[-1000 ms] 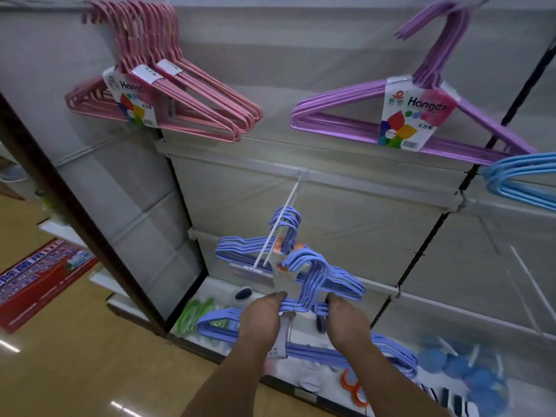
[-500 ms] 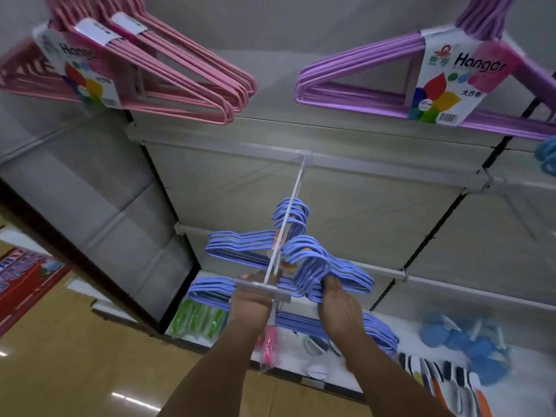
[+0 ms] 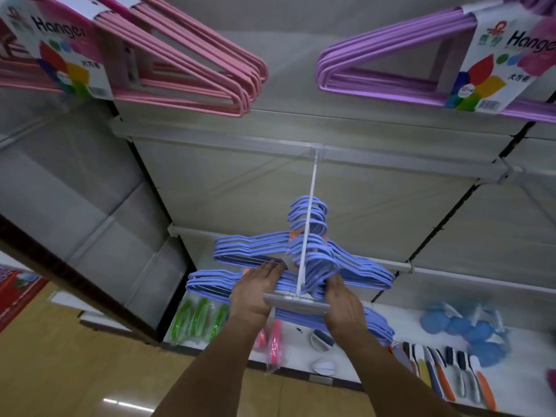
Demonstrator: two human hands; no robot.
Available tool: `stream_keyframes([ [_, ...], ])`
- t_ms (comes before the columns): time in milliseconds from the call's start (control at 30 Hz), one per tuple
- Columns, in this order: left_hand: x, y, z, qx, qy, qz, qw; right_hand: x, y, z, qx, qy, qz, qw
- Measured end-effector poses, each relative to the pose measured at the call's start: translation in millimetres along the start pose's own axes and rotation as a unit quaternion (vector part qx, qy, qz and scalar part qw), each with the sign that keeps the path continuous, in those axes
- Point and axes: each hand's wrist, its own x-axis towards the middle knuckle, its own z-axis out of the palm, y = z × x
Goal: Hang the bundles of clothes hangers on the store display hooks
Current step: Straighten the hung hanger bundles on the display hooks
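Note:
A white display hook point(image 3: 310, 218) sticks out from the wall rail toward me, with a price strip point(image 3: 296, 302) at its near end. One bundle of blue hangers point(image 3: 307, 215) hangs further back on it. A second blue bundle point(image 3: 355, 266) has its hooks around the rod near the front. My left hand point(image 3: 255, 293) lies with straight fingers on this bundle's left shoulder. My right hand point(image 3: 343, 305) grips the bundle just right of its hooks. The palm sides of both hands are hidden.
Pink hanger bundles point(image 3: 180, 64) hang top left and a purple bundle point(image 3: 421, 70) top right, close overhead. Below is a white shelf point(image 3: 382, 356) with green packets point(image 3: 195, 320), brushes and blue items. A dark upright post point(image 3: 75, 275) runs at the left.
The view has tilted down and come closer. The bundle's hooks have gone from beside the rod's tip to around the rod. My left hand's fingers have spread flat over the hangers.

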Motion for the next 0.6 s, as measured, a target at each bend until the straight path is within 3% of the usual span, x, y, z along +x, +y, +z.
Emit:
stream_keyframes([
  [67, 4.8, -4.1, 4.4, 0.012, -0.046, -0.026, 0.999, 8.2, -1.2, 1.1, -0.015, 0.012, -0.005, 1.0],
  [367, 43.8, 3.9, 12.5, 0.021, -0.059, -0.038, 0.997, 42.4, 1.8, -4.8, -0.003, 0.041, 0.032, 0.999],
  [500, 58.7, 3.0, 17.2, 0.104, 0.011, -0.01, 0.994, 56.7, 3.5, -7.2, -0.019, 0.011, 0.015, 1.0],
  [600, 69.9, -1.4, 27.1, 0.105, -0.078, -0.008, 0.991, 67.3, 2.9, -6.7, -0.023, -0.023, 0.024, 0.999],
])
